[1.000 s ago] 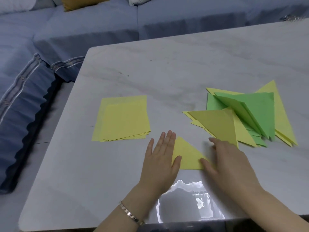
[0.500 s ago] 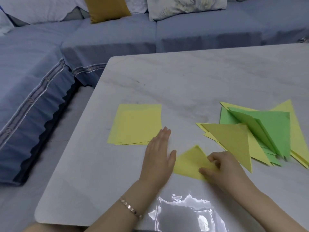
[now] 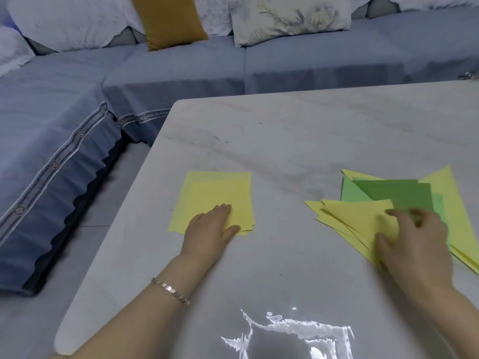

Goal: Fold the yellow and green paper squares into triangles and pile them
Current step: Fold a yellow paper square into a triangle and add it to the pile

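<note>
A stack of flat yellow paper squares (image 3: 220, 189) lies on the marble table at centre left. My left hand (image 3: 211, 233) rests flat on its near edge, fingers straight. To the right is a loose pile of folded triangles (image 3: 399, 195), yellow and green mixed. A yellow triangle (image 3: 357, 216) lies on top of the pile's near side. My right hand (image 3: 414, 239) is over that triangle with fingers bent and spread, touching the paper; part of the pile is hidden under it.
The grey marble table (image 3: 285, 141) has its left edge and rounded near-left corner close to my left arm. A blue sofa (image 3: 181, 71) with white and mustard cushions stands behind and to the left. A bright reflection shines on the table's near edge.
My right hand carried the folded yellow triangle rightward onto the pile. My left hand slid left and forward from the triangle onto the stack of yellow squares.
</note>
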{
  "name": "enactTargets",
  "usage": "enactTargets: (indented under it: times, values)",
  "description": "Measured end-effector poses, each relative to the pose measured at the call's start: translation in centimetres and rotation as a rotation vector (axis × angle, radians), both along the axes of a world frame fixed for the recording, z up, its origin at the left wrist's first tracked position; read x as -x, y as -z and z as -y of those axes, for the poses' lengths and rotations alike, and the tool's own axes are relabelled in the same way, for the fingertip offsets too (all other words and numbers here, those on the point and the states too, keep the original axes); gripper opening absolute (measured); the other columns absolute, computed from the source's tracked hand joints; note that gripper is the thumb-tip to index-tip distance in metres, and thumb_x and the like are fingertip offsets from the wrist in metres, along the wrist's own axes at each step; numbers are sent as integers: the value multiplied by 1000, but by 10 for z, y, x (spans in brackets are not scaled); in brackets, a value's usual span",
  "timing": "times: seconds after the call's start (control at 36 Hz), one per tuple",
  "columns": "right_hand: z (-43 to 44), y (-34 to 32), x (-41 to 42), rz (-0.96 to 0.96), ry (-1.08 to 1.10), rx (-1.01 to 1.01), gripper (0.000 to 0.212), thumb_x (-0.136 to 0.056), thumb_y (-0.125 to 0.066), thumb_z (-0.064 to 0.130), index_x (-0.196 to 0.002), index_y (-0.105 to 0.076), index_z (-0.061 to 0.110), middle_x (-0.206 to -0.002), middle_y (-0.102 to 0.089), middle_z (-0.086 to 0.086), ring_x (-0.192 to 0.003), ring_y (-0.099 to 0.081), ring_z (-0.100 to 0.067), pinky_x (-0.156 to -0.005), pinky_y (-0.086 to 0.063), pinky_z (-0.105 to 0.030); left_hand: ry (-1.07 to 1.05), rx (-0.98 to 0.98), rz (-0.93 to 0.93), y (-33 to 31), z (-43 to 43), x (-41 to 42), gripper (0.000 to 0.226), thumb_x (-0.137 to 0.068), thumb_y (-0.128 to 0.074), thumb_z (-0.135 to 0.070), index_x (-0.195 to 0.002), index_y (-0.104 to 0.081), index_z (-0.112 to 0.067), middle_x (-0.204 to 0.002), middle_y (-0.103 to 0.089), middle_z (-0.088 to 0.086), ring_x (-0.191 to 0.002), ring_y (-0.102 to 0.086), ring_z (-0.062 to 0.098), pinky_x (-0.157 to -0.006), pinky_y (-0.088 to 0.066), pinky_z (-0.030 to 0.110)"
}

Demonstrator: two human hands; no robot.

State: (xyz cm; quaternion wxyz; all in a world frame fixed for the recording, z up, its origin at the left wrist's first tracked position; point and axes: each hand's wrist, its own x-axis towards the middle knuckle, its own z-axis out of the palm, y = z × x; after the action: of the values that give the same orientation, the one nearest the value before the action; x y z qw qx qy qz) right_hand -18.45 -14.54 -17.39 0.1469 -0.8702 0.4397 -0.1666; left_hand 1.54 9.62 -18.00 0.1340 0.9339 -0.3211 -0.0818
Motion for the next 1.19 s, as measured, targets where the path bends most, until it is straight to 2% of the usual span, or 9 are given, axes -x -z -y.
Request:
enactTargets:
  times: [0.08, 0.19, 0.33, 0.47, 0.61, 0.78, 0.86, 1.06, 1.19]
  values:
    - [-13, 4, -2, 112, -174, 180, 37, -62, -76, -6, -98, -67, 0, -112, -51, -30, -101, -45, -44, -83, -43, -51, 44, 2, -59, -3, -4, 3, 64, -89, -56, -43, -144, -29, -24, -151, -29, -8, -135, -33, 14, -101, -25, 20]
    - [-41, 3, -9, 169, -452, 99, 31, -61, -77, -7, -88, -69, 7, -99, -59, -17, -95, -44, -26, -82, -33, -30, 143, -7, -58, -4, -12, 11, 65, -87, -58, -43, -144, -30, -26, -150, -30, -11, -135, -31, 8, -99, -22, 12]
    - [-83, -2, -25, 173, -536, -469, 31, -81, -59, 4, -96, -55, 31, -92, -58, 9, -85, -54, -1, -73, -36, -6, 172, 14, -165, 0, -21, 26, 73, -81, -63, -49, -143, -29, -31, -149, -27, -18, -135, -27, 2, -98, -17, 6]
    - [-109, 6, -64, 310, -361, -902, 32, -80, -62, 9, -94, -52, 35, -93, -58, 7, -76, -57, 1, -64, -41, -7, 84, 151, -242, 6, -25, 40, 68, -84, -65, -38, -142, -30, -29, -135, -23, -29, -129, -26, -7, -88, -5, -10]
    - [-124, 6, -93, 355, -307, -1029, 25, -81, -65, 13, -98, -57, 29, -93, -54, 13, -99, -58, -15, -84, -45, -23, 30, 245, -299, 9, -23, 46, 69, -82, -68, -34, -141, -32, -28, -133, -26, -30, -120, -25, -14, -89, -10, -10]
    - [-127, 7, -109, 423, -233, -1145, 27, -78, -69, 14, -103, -59, 19, -89, -64, -5, -75, -59, -16, -74, -47, -24, -13, 315, -340, 10, -21, 50, 66, -82, -68, -25, -139, -35, -29, -132, -36, -27, -117, -34, -12, -86, -18, -10]
    - [-129, 9, -111, 425, -288, -1060, 23, -78, -70, 16, -97, -59, 20, -64, -46, 6, -56, -46, -7, -56, -38, -15, -20, 339, -341, 11, -19, 55, 60, -84, -65, -22, -137, -38, -30, -125, -41, -27, -111, -37, -12, -83, -21, -9]
    - [-117, 18, -92, 311, -412, -765, 22, -82, -59, 3, -82, -61, 25, -61, -45, 8, -53, -45, -2, -57, -36, -10, -24, 510, -482, 3, -12, 64, 59, -87, -59, -9, -121, -31, -49, -125, -45, -29, -112, -45, -19, -86, -33, -1]
    - [-94, 12, -65, 338, -538, -656, 37, -85, -55, -2, -82, -63, 34, -85, -63, 10, -72, -51, -7, -64, -38, -9, -54, 571, -291, -18, -4, 55, 57, -84, -65, -16, -119, -35, -50, -121, -37, -36, -116, -40, -6, -96, -29, 5]
